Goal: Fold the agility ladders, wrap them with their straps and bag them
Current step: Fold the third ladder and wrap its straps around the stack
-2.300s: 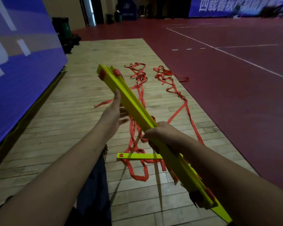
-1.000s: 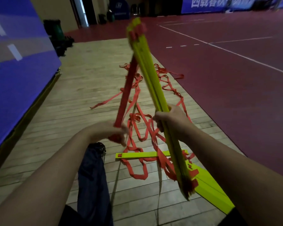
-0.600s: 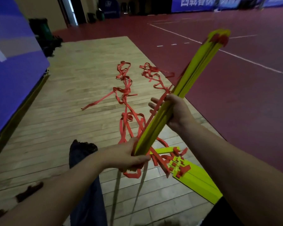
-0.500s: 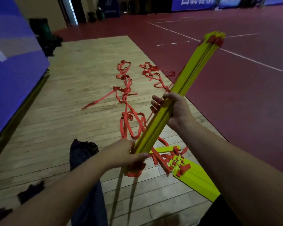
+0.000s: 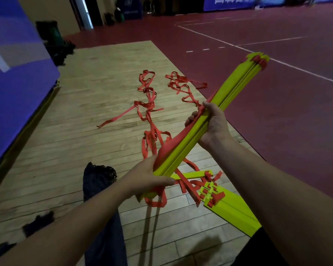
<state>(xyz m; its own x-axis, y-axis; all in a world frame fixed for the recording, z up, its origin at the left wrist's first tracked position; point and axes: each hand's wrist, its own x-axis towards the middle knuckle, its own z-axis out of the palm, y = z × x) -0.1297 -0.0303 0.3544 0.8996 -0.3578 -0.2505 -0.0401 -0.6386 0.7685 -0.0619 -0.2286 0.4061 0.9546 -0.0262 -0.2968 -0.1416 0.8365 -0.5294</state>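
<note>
Both grips clasp the folded ladder, left hand low, right hand midway; banner lettering is cropped.

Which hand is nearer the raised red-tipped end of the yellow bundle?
Right. The right hand grips the yellow bundle mid-length, below the red-tipped end; the left hand grips its lower end.

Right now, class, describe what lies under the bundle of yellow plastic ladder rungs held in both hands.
Below the bundle, on the wooden floor: tangled red straps, one loose yellow rung and a second pile of rungs. The right forearm hides that pile's near end.
</note>
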